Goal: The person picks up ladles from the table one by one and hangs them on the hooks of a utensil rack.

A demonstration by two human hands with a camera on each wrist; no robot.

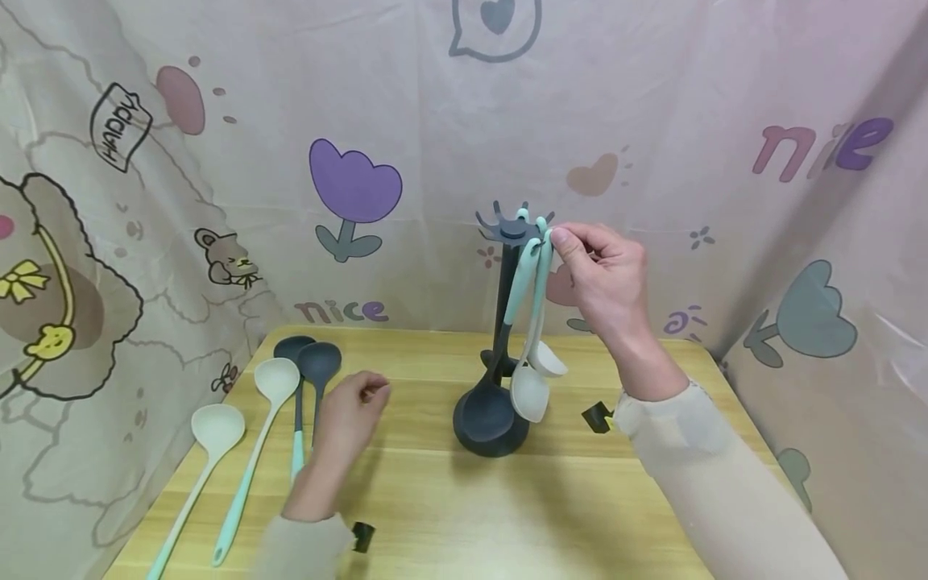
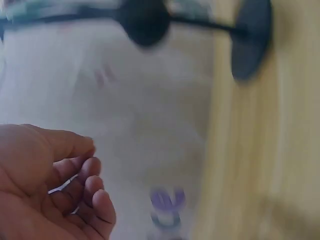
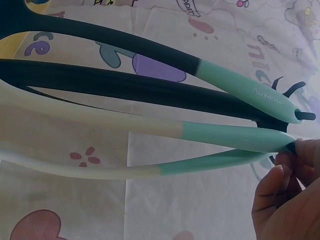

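My right hand (image 1: 609, 278) pinches the mint handle end of a white spatula-like utensil (image 1: 529, 393) at the hooks of a dark utensil stand (image 1: 505, 298). In the right wrist view, the fingertips meet the mint handle (image 3: 235, 138) beside a dark hook tip. On the same stand hang a dark ladle (image 1: 489, 415) with a mint handle end and another white utensil (image 1: 548, 360) behind. Over the left part of the table is my left hand (image 1: 351, 423), fingers loosely curled with nothing between them in the left wrist view.
On the wooden table (image 1: 406, 499), two white utensils, a ladle (image 1: 217, 429) and a spoon-like one (image 1: 277, 379), lie at the left. Two dark utensils (image 1: 319, 362) lie beside them, partly behind my left arm. A printed curtain (image 1: 435, 121) surrounds the table's back and sides.
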